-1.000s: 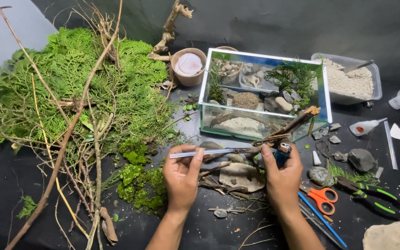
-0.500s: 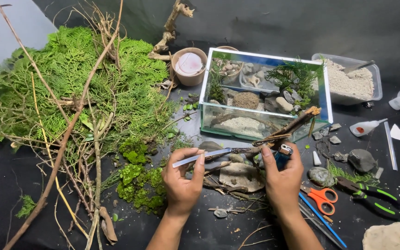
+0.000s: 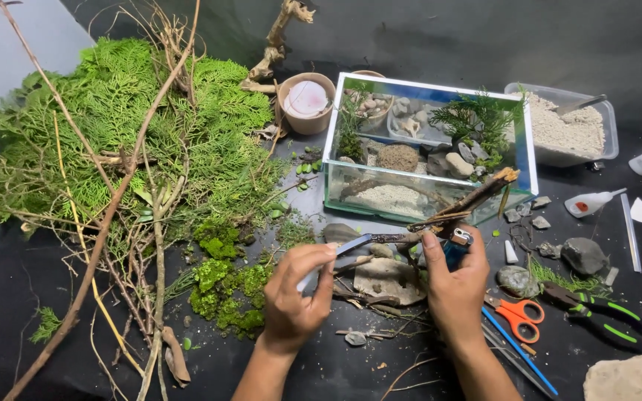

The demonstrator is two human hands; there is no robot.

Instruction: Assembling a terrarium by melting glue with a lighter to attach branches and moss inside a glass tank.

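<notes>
Left hand (image 3: 295, 293) clenched on thin blue stick (image 3: 343, 250), tipped toward 2 o'clock; right hand (image 3: 455, 286) gripped branch (image 3: 458, 208) and lighter (image 3: 456, 247), nearer.

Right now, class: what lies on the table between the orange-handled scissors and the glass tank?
In the head view, between the scissors and the glass tank lie a rounded grey stone and small grey rock chips.

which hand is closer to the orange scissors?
Right. The right hand sits just left of the orange scissors, nearly touching the handles. The left hand is farther left, beyond the flat stone.
</notes>
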